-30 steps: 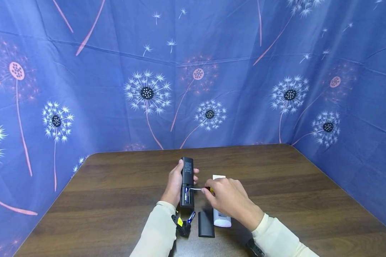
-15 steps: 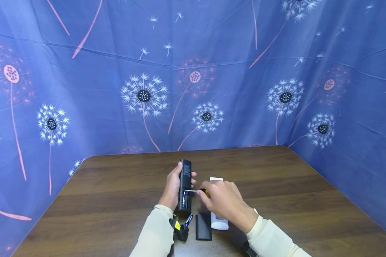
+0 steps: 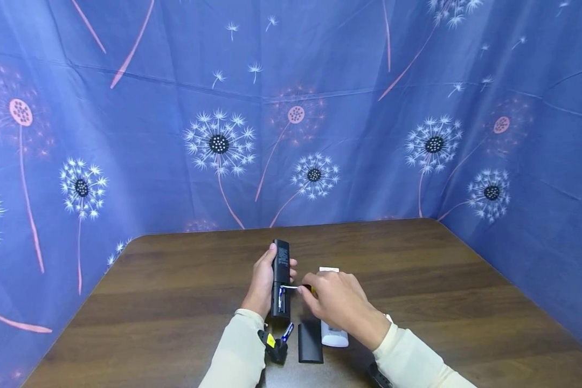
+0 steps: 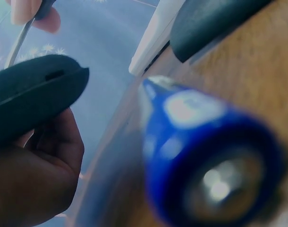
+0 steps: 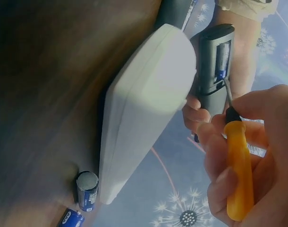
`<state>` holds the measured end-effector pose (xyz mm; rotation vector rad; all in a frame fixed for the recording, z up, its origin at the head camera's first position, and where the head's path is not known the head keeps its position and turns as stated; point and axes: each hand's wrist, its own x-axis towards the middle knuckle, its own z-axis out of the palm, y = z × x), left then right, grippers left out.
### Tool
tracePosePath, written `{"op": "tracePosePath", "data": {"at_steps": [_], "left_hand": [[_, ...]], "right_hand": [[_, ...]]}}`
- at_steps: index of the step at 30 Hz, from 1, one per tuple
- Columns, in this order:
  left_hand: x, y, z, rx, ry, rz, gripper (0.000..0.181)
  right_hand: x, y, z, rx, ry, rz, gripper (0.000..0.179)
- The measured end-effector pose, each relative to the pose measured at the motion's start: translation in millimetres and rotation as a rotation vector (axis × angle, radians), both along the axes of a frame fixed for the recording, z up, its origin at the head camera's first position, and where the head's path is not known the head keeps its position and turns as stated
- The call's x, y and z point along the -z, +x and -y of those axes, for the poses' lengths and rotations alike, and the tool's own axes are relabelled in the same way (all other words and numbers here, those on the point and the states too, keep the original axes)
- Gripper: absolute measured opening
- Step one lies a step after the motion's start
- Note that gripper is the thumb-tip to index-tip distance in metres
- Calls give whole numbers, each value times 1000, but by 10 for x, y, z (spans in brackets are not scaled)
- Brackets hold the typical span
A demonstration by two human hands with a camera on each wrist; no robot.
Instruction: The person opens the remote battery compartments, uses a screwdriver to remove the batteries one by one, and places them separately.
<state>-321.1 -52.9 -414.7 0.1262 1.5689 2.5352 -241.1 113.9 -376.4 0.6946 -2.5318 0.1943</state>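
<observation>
My left hand (image 3: 262, 280) grips a black remote control (image 3: 281, 264) with its back facing up. Its battery compartment is uncovered, and a blue battery (image 5: 223, 59) lies inside. My right hand (image 3: 341, 302) holds a small screwdriver (image 5: 239, 175) by its yellow handle. The thin metal shaft reaches across to the compartment, its tip at the end of that battery. Below the remote, a loose blue battery (image 3: 288, 332) lies near my left wrist; it looms large and blurred in the left wrist view. A black battery cover (image 3: 310, 343) rests to its right.
Beside the cover lies a white remote control (image 3: 334, 337), partly hidden under my right hand. Past its far end, the right wrist view shows a blue battery (image 5: 87, 191) and another battery (image 5: 71, 218). The wooden table (image 3: 174, 280) meets a blue patterned cloth (image 3: 271, 64) behind.
The screwdriver tip has shifted slightly left over the battery compartment, with my right hand moving a little closer to the remote. Both hands keep their holds.
</observation>
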Motion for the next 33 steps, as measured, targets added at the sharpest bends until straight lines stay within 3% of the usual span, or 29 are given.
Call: {"op": "tracePosePath", "data": {"at_steps": [8, 15, 23, 33], "left_hand": [[13, -3, -2, -14, -15, 15, 54], [3, -33, 2, -5, 2, 4, 56], [10, -8, 59, -25, -19, 14, 56], [25, -67, 0, -27, 5, 14, 54]], "right_hand": [[25, -47, -19, -43, -12, -13, 14], [-15, -106, -26, -60, 19, -81, 13], [-59, -128, 3, -73, 19, 1, 14], [-27, -181, -33, -104, 92, -99, 7]]}}
